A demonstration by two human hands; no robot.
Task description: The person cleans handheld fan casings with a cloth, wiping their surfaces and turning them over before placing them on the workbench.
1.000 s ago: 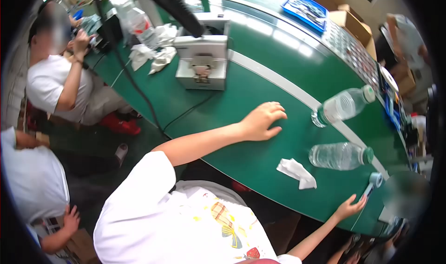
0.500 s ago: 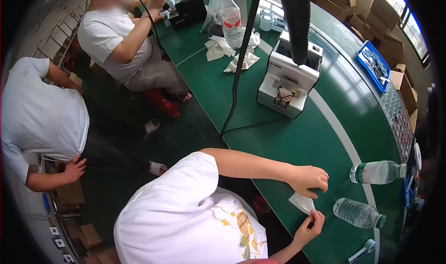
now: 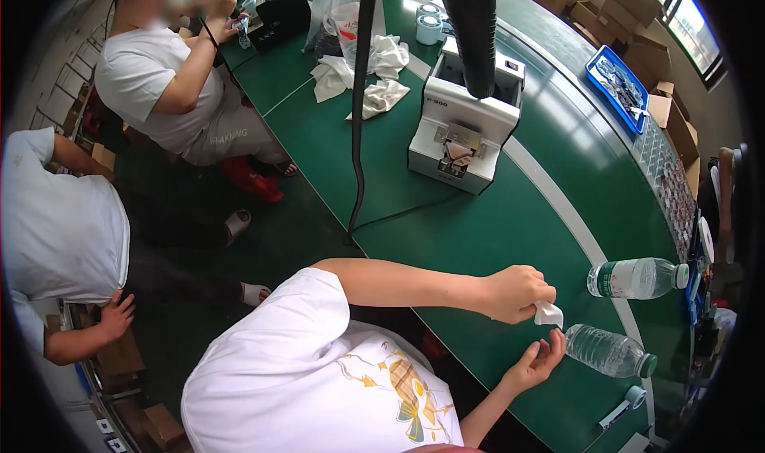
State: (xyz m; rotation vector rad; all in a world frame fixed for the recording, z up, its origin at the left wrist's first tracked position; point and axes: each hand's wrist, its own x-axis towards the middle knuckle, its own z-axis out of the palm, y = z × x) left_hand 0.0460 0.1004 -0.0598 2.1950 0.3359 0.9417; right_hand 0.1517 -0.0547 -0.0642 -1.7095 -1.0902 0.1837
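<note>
My left hand point(image 3: 516, 292) is closed in a pinch on a small white cloth point(image 3: 548, 314), which hangs bunched below its fingertips above the green table point(image 3: 446, 254). Just beneath, my right hand point(image 3: 539, 360) is turned palm up with its fingers loosely spread. Its fingertips come very near the cloth's lower edge; whether they touch it I cannot tell. Beside the right hand a clear water bottle with a green cap point(image 3: 610, 351) lies on its side. Farther over lies a second bottle, with a green and white label point(image 3: 637, 278).
A white and black machine point(image 3: 462, 126) stands on the table, a thick black hose point(image 3: 466, 31) above it. Crumpled white cloths point(image 3: 378, 98) lie by an upright bottle point(image 3: 345, 23). A blue tray point(image 3: 617, 86) sits at the far edge. Two other people point(image 3: 159, 74) are at left.
My left hand has lifted the cloth off the table. The right hand has let go of the cloth's edge and opened palm up. The whole view has shifted slightly.
</note>
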